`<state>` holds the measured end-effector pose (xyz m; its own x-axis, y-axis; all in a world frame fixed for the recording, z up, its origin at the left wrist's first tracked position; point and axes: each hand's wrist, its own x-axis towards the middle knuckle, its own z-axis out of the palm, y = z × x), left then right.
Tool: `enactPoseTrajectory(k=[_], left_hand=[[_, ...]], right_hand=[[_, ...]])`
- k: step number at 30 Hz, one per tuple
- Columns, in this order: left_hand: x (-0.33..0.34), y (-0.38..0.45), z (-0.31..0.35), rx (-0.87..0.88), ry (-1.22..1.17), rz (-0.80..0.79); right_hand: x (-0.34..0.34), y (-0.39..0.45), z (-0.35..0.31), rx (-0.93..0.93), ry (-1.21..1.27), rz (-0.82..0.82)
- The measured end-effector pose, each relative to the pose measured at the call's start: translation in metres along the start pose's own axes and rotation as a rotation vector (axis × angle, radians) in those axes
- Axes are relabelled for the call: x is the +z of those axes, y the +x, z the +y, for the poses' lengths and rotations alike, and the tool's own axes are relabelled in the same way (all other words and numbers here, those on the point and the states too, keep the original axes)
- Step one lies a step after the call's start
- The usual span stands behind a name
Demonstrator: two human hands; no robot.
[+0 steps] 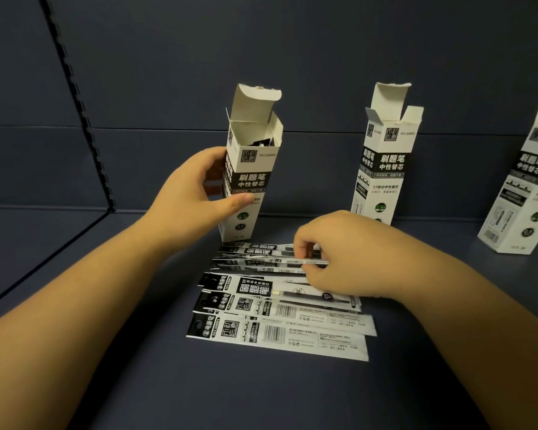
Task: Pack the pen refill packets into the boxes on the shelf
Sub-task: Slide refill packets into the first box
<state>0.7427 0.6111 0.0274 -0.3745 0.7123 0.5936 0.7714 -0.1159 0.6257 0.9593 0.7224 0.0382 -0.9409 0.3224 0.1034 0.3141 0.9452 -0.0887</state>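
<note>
Left hand grip round one open box, right hand pinching one refill packet, three boxes.

Packets on shelf, before three boxes: left, middle, right.

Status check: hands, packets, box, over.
Left hand grips the open box, tilted on the shelf. Right hand pinches a packet from the pile. Nothing in the way.

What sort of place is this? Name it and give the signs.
Probably a shop or stockroom shelf bay: a dark shelf with a slotted upright, identical open retail boxes and barcoded refill packets.
</note>
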Motion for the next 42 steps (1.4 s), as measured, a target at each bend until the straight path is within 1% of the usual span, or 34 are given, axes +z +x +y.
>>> enactPoseTrajectory(k=[4,9,17,19,22,34,42], left_hand=[[0.000,0.000,0.000,-0.003,0.000,0.007],[0.000,0.001,-0.001,0.000,-0.002,0.008],[0.000,0.001,-0.001,0.008,0.015,0.012],[0.000,0.001,-0.001,-0.005,0.003,0.021],[0.000,0.001,-0.001,-0.017,-0.021,0.034],[-0.001,0.001,-0.002,-0.020,-0.029,0.038],[-0.001,0.001,-0.003,-0.022,-0.010,0.024]], right_hand=[[-0.002,-0.001,0.002,0.011,0.004,0.024],[0.000,0.003,0.004,0.026,0.056,-0.036],[-0.006,0.003,0.009,0.040,0.142,0.076],[-0.008,0.002,0.011,0.039,0.201,0.090],[-0.010,0.003,0.012,0.040,0.218,0.105],[-0.007,0.002,0.012,0.092,0.205,0.003],[-0.009,0.000,0.011,0.076,0.211,0.051]])
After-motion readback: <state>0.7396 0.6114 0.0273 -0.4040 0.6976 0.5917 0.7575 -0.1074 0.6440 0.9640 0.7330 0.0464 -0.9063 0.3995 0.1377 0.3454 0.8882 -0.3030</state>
